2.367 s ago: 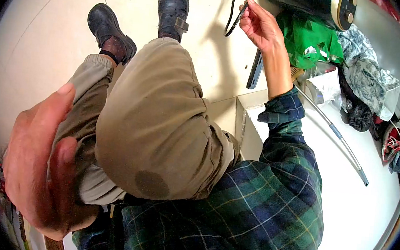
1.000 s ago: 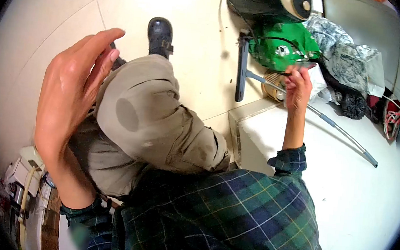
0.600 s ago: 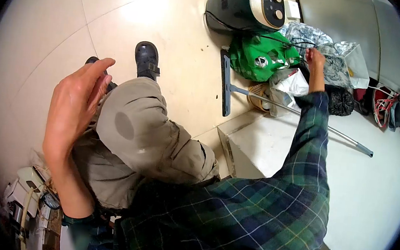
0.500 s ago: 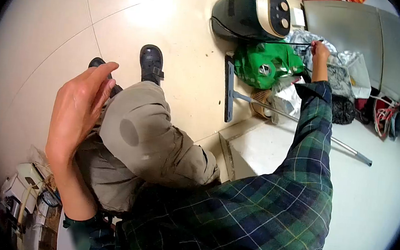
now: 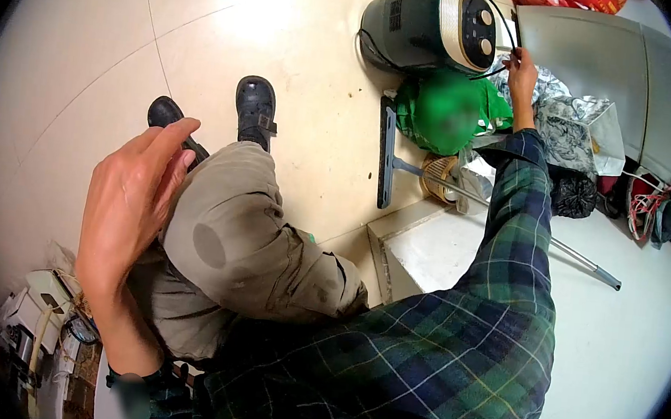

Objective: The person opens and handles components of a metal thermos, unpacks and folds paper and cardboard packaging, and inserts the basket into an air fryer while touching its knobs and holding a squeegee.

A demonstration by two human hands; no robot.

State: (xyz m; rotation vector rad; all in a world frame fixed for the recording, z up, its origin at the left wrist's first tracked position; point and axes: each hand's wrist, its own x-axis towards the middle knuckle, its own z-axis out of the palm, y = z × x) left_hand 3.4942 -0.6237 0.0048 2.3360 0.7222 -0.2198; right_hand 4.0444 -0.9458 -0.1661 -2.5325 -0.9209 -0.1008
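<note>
My right hand (image 5: 521,72) is closed on a black cord (image 5: 513,33), at the right of a dark green appliance (image 5: 411,26) with a gold-trimmed panel and two knobs. The cord loops over the appliance's right side, and part of it also lies along the appliance's lower left. Just below my right hand and the appliance is a green plastic bag (image 5: 445,111). My left hand (image 5: 129,199) hovers over my left leg, beside the bent knee; its fingers are curved and apart, with nothing between them.
A squeegee (image 5: 386,154) with a long pole lies past the wicker basket (image 5: 437,178) onto a white raised surface (image 5: 603,345). Patterned bags (image 5: 574,131), a black bag (image 5: 573,193) and shoes (image 5: 645,205) line the right wall. Boxes and cables (image 5: 44,304) sit at lower left.
My right hand has moved from the floor side to the right of the appliance, keeping hold of the cord, which now arcs upward. My left hand rose earlier and now stays nearly still.
</note>
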